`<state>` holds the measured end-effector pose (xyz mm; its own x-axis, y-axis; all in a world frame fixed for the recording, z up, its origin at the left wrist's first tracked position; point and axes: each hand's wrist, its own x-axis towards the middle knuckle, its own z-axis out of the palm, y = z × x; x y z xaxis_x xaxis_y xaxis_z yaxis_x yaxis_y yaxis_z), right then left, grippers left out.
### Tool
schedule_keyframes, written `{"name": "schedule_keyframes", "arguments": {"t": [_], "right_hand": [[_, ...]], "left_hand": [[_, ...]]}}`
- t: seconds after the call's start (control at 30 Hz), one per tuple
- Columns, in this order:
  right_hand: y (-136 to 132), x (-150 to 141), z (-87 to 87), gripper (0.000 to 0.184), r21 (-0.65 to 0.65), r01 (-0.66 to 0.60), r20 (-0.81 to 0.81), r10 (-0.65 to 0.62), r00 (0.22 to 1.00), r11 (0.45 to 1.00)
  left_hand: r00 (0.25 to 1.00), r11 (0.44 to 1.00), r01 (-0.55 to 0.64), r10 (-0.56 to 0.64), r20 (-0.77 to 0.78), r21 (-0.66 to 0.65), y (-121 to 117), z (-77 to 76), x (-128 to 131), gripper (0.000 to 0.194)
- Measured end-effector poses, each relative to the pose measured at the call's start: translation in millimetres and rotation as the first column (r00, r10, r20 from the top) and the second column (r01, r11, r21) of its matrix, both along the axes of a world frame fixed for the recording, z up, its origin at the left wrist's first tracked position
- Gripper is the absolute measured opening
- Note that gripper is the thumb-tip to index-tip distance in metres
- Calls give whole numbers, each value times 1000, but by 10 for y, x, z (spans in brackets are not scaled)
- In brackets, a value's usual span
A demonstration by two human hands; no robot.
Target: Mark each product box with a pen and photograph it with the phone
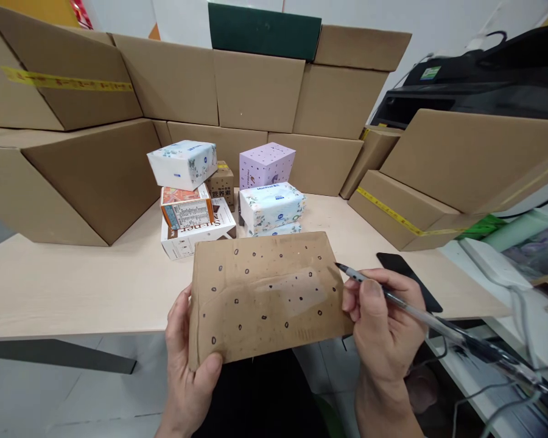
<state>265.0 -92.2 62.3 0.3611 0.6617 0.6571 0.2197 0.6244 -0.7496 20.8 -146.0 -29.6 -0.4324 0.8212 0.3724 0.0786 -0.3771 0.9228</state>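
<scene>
A flat brown cardboard box [256, 298], marked with several small black rings and dots, is tilted up in front of me. My left hand [189, 359] grips its lower left corner, thumb on the front face. In my right hand [386, 322] is a pen [411, 310] with a clear barrel and grey grip. Its tip points left, close to the box's upper right edge; whether it touches I cannot tell. The fingers of that hand sit against the box's right side.
On the table [95, 292] behind stand stacked tissue packs [274, 207], a lilac box [267, 164], an orange box [187, 207] and a white box [198, 237]. A black phone-like slab [408, 280] lies right. Large cartons [256, 91] wall the back and sides; a black machine [475, 85] stands right.
</scene>
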Motion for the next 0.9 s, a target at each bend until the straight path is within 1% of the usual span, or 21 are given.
{"name": "schedule_keyframes", "arguments": {"t": [0.03, 0.07, 0.1, 0.13, 0.17, 0.2, 0.23, 0.27, 0.3, 0.33, 0.37, 0.4, 0.43, 0.5, 0.53, 0.6, 0.73, 0.8, 0.83, 0.87, 0.9], "right_hand": [[24, 31, 12, 9, 7, -10, -54, 10, 998, 1000], [63, 81, 17, 10, 16, 16, -97, -15, 995, 1000], [118, 152, 8, 12, 15, 75, -108, -73, 991, 997], [189, 241, -17, 15, -2, 150, -70, -150, 986, 989], [271, 343, -59, 18, -21, 233, 18, -233, 972, 972], [360, 451, -115, 22, -66, 297, 177, -282, 943, 953], [449, 555, -181, 24, -106, 336, 369, -277, 887, 936], [534, 648, -252, 26, -134, 359, 541, -236, 807, 924], [610, 723, -322, 31, -171, 387, 684, -173, 708, 906], [674, 778, -384, 36, -203, 410, 789, -100, 606, 889], [727, 811, -436, 40, -231, 429, 857, -26, 514, 874], [769, 825, -475, 43, -254, 442, 898, 40, 438, 861], [801, 824, -503, 44, -269, 446, 921, 92, 379, 854], [851, 797, -529, 45, -285, 436, 939, 159, 304, 854], [871, 780, -533, 46, -290, 433, 942, 176, 284, 853], [908, 753, -538, 47, -302, 425, 942, 198, 270, 853], [933, 767, -574, 53, -314, 399, 932, 201, 301, 861], [901, 834, -601, 53, -300, 404, 926, 162, 341, 864], [874, 893, -613, 52, -280, 427, 924, 121, 363, 860], [842, 971, -622, 52, -254, 474, 923, 64, 380, 843], [807, 1068, -627, 54, -229, 547, 922, -1, 387, 805]], "left_hand": [[1000, 1000, 11, -11, 24, -12, 1, 10, 1, 86], [999, 1000, 18, -17, 38, -19, 3, 23, 5, 87], [999, 1000, 17, -16, 45, -25, 6, 35, 11, 87], [999, 1000, 10, -9, 50, -29, 8, 45, 18, 87], [999, 999, 0, 1, 52, -32, 10, 50, 25, 88], [998, 999, -10, 12, 55, -34, 12, 52, 32, 89], [998, 999, -19, 21, 61, -38, 14, 50, 37, 90], [997, 999, -25, 28, 70, -46, 15, 46, 42, 91], [996, 998, -28, 32, 80, -54, 15, 42, 47, 92], [995, 998, -30, 36, 90, -62, 13, 40, 51, 93], [994, 997, -30, 37, 100, -70, 10, 40, 56, 93], [993, 997, -28, 36, 108, -74, 6, 44, 61, 93], [993, 997, -24, 33, 115, -77, 0, 50, 67, 92], [991, 997, -9, 19, 130, -80, -12, 65, 79, 91], [990, 997, -3, 14, 137, -79, -17, 71, 85, 91], [989, 998, -2, 13, 148, -69, -19, 79, 98, 90], [985, 999, -29, 32, 171, -22, 5, 88, 128, 87], [983, 999, -37, 38, 178, -8, 19, 101, 142, 85], [983, 999, -39, 39, 177, -6, 24, 108, 146, 84], [984, 999, -40, 40, 174, -5, 26, 116, 148, 84], [985, 999, -42, 42, 169, -4, 27, 121, 148, 84]]}}
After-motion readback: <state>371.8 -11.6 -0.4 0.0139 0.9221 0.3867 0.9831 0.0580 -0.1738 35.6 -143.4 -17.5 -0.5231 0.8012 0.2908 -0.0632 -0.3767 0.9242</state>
